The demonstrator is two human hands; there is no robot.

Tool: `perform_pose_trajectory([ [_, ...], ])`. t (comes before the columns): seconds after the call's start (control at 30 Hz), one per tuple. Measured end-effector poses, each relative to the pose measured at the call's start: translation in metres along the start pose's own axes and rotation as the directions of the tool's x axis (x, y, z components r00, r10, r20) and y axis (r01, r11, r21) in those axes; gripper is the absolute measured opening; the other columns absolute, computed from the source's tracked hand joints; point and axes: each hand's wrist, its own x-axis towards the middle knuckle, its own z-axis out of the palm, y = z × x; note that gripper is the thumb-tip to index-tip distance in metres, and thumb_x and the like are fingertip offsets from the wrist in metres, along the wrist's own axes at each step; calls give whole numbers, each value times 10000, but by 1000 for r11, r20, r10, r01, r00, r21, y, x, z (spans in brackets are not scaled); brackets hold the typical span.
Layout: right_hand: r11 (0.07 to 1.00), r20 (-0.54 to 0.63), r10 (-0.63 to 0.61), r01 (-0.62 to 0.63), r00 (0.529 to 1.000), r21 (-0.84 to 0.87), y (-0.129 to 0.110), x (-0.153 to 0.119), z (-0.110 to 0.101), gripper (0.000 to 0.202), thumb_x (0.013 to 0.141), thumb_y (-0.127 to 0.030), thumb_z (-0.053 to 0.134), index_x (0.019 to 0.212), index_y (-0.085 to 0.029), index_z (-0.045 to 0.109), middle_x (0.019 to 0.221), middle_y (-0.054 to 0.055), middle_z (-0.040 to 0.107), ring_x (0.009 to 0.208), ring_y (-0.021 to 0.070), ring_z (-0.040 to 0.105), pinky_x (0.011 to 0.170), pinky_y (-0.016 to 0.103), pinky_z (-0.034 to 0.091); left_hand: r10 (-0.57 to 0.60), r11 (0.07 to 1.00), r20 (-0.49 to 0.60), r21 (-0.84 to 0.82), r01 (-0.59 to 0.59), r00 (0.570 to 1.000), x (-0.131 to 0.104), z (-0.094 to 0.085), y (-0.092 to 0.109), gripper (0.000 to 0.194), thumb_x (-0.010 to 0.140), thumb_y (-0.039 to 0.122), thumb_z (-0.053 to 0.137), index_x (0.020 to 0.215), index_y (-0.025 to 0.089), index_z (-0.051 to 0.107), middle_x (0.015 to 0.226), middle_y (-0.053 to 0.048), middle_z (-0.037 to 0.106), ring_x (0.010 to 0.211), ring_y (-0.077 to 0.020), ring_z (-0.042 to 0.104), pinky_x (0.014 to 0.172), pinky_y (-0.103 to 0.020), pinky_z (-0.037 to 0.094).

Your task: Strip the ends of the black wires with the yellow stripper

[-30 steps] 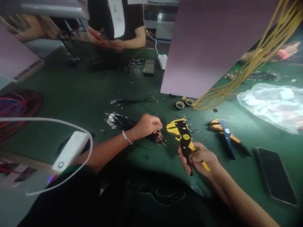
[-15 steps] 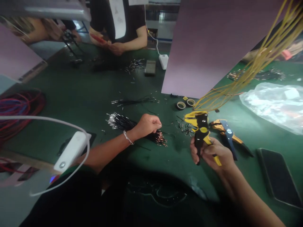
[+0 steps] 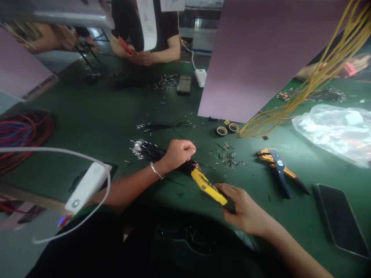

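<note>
My left hand is closed in a pinch with a thin black wire poking out past the fingertips. It rests over a bundle of black wires, whose silvery ends fan out on the left and whose bare copper ends show on the right. My right hand is wrapped around a yellow-and-black wire stripper. The tool's head points up and left, close to the copper ends; whether it touches them I cannot tell. Scattered black wire offcuts lie right of the bundle.
Blue-and-orange wire strippers and a phone lie right. Two tape rolls sit below a pale hanging panel. Yellow wires hang at right near a plastic bag. A white power bank is left; a person sits opposite.
My right hand has swung the yellow-and-black wire stripper left and down, turning its head toward the copper ends. My left hand has barely moved. Opposite, the person's red tool has tilted up.
</note>
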Motion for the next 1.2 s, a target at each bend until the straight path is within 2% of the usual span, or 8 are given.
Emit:
perform_pose_trajectory([
  [0.17, 889, -34, -131, 102, 991, -447, -4, -1, 18, 534, 692, -194, 595, 1221, -135, 555, 1087, 167, 629, 928, 322, 578, 791, 481, 502, 144, 988, -34, 57, -142, 989, -5, 1, 2, 143, 757, 134, 570, 651, 142, 667, 495, 35, 558, 480, -74, 487, 505, -189, 386],
  [0.4, 790, -20, -255, 196, 967, -581, 0, 5, 29, 386, 817, -316, 608, 1145, -113, 620, 1027, 160, 657, 918, 296, 600, 810, 469, 525, 354, 929, -52, 136, -345, 934, -10, 2, 9, 133, 780, 107, 586, 694, 148, 679, 597, 9, 649, 557, -93, 578, 560, -203, 440],
  [0.47, 831, -46, -266, 205, 963, -517, 2, 5, 26, 363, 826, -351, 615, 1107, -123, 640, 1028, 155, 666, 910, 286, 619, 766, 438, 549, 402, 907, -39, 157, -392, 915, -11, 2, 11, 133, 790, 100, 586, 716, 153, 683, 624, 4, 668, 573, -95, 596, 581, -207, 456],
  [0.57, 947, -241, -225, 154, 944, -281, 10, 8, 20, 226, 863, -309, 585, 1022, -174, 673, 992, 115, 693, 870, 234, 659, 742, 375, 572, 486, 858, -15, 196, -475, 874, -14, 4, 13, 125, 800, 102, 594, 731, 156, 684, 648, -2, 682, 587, -97, 609, 596, -207, 465],
  [0.7, 981, -453, 97, -8, 886, 195, 23, 14, 12, 178, 843, -300, 616, 984, -208, 673, 894, 68, 723, 746, 190, 686, 697, 346, 592, 583, 780, 31, 258, -570, 812, -18, 9, 15, 131, 826, 129, 588, 734, 154, 677, 632, -6, 667, 577, -100, 594, 583, -209, 454],
  [0.87, 838, -375, 241, 3, 895, 546, 21, 21, 11, 297, 764, -293, 704, 1045, -208, 658, 915, 62, 735, 761, 179, 691, 750, 359, 592, 650, 703, 116, 283, -652, 751, -24, 16, 16, 174, 856, 120, 532, 752, 153, 667, 616, -9, 642, 561, -101, 567, 557, -211, 436],
  [1.0, 784, -321, 269, -13, 908, 620, 14, 24, 16, 221, 750, -293, 721, 951, -206, 692, 836, 42, 745, 716, 165, 697, 734, 334, 590, 703, 652, 152, 253, -715, 694, -28, 21, 15, 182, 854, 111, 516, 748, 151, 659, 612, -19, 643, 552, -109, 557, 548, -222, 436],
  [1.2, 761, -312, 283, -15, 907, 648, 12, 25, 18, 103, 769, -293, 709, 784, -191, 711, 721, 23, 731, 639, 145, 682, 668, 295, 583, 707, 651, 172, 219, -726, 686, -30, 23, 14, 175, 851, 116, 512, 759, 153, 656, 624, -25, 648, 549, -112, 558, 545, -230, 442],
])
